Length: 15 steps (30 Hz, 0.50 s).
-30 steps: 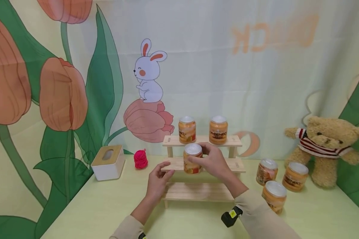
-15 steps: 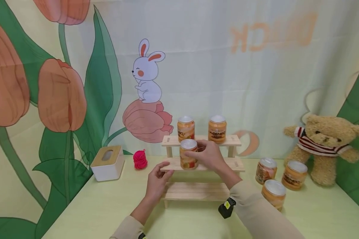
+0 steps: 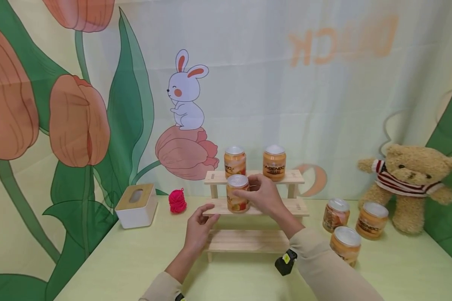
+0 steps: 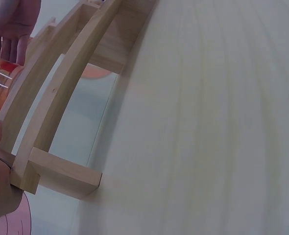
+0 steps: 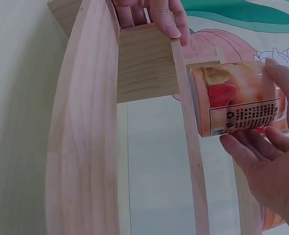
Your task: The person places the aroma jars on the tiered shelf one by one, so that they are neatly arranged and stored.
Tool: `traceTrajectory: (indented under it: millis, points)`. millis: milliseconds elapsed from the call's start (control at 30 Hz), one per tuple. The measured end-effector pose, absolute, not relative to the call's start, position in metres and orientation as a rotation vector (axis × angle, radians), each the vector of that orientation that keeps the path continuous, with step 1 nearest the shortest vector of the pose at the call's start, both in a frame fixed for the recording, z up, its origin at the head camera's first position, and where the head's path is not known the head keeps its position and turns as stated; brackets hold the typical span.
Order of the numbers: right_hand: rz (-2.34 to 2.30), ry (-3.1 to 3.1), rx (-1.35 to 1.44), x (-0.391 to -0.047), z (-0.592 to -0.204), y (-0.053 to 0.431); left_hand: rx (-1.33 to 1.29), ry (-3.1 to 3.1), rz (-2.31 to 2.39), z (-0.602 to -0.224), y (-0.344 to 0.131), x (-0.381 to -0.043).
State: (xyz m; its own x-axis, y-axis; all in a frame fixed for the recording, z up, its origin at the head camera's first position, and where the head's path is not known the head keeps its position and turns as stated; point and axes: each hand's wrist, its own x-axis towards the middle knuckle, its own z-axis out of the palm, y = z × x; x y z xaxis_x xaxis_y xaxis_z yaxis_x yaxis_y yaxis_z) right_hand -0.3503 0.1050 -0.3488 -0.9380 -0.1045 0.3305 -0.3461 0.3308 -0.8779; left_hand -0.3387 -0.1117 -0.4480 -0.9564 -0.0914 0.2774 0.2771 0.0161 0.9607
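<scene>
Over the last second the orange jar (image 3: 236, 203) had shifted a little left and toward the far side, and its base had come up to the middle tier (image 3: 298, 206) of the wooden stand (image 3: 248, 241); across the final half second it hardly moved at all. The right hand (image 3: 264, 195) was grasping it from the right, thumb on the near side, fingers round behind. The jar stood upright in the left half of that tier, its base apparently touching the board, so the placing looked all but done, with only the grasp left to loosen.

The left hand (image 3: 197, 228) had stayed at the left end of the same tier, pinching the board between thumb and fingers, which probably steadied the stand.

Two matching jars stood apart on the upper tier, a left jar (image 3: 235, 164) just beyond the held one and a right jar (image 3: 274, 164). Three more waited on the desk (image 3: 143, 259) to the right: a far jar (image 3: 336, 216), a rightmost jar (image 3: 371, 221) and a near jar (image 3: 345, 246). The teddy bear (image 3: 410, 186) behind them, and the tissue box (image 3: 137, 212) and pink yarn ball (image 3: 177, 201) to the left, had not been disturbed.
</scene>
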Motion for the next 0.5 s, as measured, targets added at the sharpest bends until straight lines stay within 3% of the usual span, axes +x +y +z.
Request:
traceTrajectory:
  millis: [500]
  points:
    - [1.643,-2.265,0.420,-0.315,-0.360,0.152,-0.187,-2.019,-2.050,-0.449,-0.110,-0.339]
